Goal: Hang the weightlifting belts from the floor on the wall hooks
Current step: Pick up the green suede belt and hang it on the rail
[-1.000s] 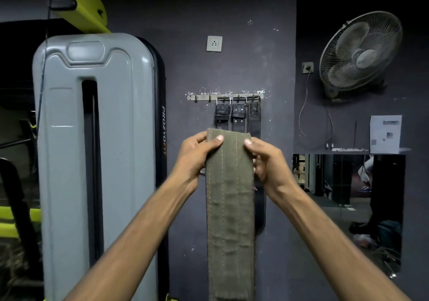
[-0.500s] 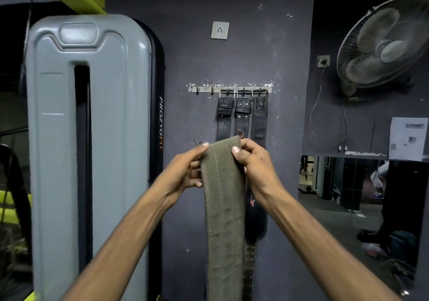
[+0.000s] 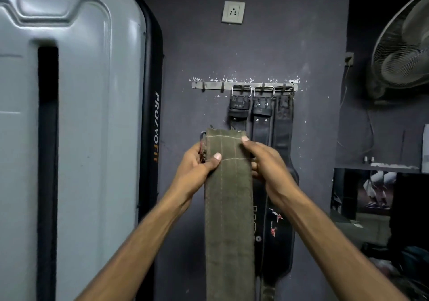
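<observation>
I hold an olive-green fabric weightlifting belt (image 3: 228, 207) upright in front of the wall, its lower end running out of the frame. My left hand (image 3: 197, 168) grips its left edge near the top, thumb across the front. My right hand (image 3: 267, 163) grips the right edge, fingers behind it. A metal buckle ring peeks out at the belt's upper left corner. Above it, a metal hook rail (image 3: 243, 86) is fixed to the wall. Three black leather belts (image 3: 262, 115) hang from its right hooks. The two left hooks (image 3: 212, 88) are bare.
A tall grey gym machine cover (image 3: 69, 126) stands close on the left. A wall socket (image 3: 233, 12) sits above the rail. A wall fan (image 3: 404, 50) is at the right, with a shelf and mirror (image 3: 371, 196) below it.
The view has come closer to the wall and the rail. Both hands still grip the green belt's top; its buckle ring now shows at the upper left.
</observation>
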The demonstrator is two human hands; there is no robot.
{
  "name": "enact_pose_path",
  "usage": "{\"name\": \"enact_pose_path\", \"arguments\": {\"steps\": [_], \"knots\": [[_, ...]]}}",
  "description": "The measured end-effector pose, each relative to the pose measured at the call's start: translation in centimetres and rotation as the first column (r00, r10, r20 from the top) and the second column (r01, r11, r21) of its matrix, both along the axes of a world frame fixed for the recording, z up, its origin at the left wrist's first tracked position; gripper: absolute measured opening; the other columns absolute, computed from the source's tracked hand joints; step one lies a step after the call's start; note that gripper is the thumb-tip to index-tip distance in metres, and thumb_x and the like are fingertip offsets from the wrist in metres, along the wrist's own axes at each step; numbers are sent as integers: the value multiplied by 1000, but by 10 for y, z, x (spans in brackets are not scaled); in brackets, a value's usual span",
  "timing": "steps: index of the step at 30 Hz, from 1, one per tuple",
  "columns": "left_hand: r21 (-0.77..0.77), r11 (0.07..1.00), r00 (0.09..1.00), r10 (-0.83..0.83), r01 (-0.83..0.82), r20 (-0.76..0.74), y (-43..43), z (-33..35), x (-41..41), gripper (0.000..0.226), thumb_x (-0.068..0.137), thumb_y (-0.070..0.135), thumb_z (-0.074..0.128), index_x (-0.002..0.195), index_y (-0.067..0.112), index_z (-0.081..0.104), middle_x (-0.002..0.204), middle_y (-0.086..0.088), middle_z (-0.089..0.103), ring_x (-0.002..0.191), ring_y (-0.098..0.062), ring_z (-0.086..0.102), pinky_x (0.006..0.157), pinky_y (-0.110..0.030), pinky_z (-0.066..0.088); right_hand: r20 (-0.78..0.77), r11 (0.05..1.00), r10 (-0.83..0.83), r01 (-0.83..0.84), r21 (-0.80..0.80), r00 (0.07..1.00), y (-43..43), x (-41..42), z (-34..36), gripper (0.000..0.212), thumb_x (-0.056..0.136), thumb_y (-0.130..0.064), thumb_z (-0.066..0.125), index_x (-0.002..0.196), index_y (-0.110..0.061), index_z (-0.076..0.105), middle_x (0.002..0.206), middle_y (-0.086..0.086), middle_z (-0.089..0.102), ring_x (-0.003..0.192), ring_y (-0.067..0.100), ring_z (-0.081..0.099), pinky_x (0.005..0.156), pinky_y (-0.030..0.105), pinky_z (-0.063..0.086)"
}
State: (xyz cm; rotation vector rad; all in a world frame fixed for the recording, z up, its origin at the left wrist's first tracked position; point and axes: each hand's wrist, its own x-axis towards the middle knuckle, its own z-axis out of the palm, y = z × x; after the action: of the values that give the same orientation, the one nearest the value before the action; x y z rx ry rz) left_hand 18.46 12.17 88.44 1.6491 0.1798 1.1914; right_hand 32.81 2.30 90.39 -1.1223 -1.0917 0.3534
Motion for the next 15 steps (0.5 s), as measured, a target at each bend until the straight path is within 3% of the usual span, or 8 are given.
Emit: {"name": "enact_pose_path", "arguments": {"steps": [4,6,8,10,12,15], "knots": [[101,994,996,37,-28,-84,47,5,27,30,96,10,60,126,12,56,101,3,68,73,5,64,55,-5,45,2,988,-145,145,50,989,55,23,15,54,100,-43,60,107,11,68,103,25,74,79,19,66,70,27,52],[103,993,994,64,-56,-85,64,13,41,24,95,11,61,118,14,59,90,8,67,66,6,63,52,-7,43,9,977,-204,203,69,979,78,33,17,57,101,-41,58,105,16,64,97,32,71,79,22,61,73,32,47],[103,984,986,154,-146,-69,84,24,55,7,95,22,62,101,19,63,72,14,67,62,0,62,51,-15,43,47,969,-240,237,67,970,100,42,18,55,102,-41,56,99,13,66,84,19,69,77,21,60,70,31,45],[156,948,956,289,-277,-58,107,40,68,23,92,44,62,84,23,61,60,15,62,59,-4,60,55,-27,47,98,958,-283,277,76,954,120,51,19,44,103,-41,55,96,1,67,81,6,69,75,14,63,69,29,45],[234,885,901,428,-403,-68,130,54,81,35,86,59,58,84,24,57,71,10,62,72,-15,63,66,-36,51,155,944,-323,305,127,934,137,60,22,28,104,-34,54,104,-8,62,75,-4,64,67,2,60,64,24,43],[345,791,834,550,-504,-43,157,70,103,36,96,54,51,99,18,58,80,6,58,80,-20,59,65,-32,41,306,909,-408,353,221,860,160,73,30,16,103,-30,56,106,-14,59,66,-5,54,56,4,46,54,20,38]]}}
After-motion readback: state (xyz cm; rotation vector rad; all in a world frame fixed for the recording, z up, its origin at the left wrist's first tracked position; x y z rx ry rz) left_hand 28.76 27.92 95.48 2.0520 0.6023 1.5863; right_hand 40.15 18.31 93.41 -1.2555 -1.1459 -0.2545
